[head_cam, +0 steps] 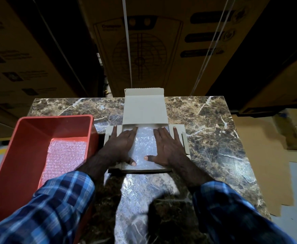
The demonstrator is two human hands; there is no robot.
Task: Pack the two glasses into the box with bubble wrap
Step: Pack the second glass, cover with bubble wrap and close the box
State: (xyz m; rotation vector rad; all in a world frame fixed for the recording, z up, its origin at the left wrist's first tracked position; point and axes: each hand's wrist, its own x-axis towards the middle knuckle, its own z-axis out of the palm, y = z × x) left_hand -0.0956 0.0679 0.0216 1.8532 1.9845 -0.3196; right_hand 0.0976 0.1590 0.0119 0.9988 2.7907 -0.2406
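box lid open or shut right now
Open: the box lid stands up at the far side, and bubble wrap shows inside between both flat hands.

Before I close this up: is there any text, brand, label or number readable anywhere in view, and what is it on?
"Crompton", partly blurred and read with some doubt: on the big carton behind the table, above a fan drawing.
Dark label strips on that carton's right side: too blurred to read.
Printed blocks on the carton at left: too blurred to read.
The open box, bubble wrap and red bin: no text visible.
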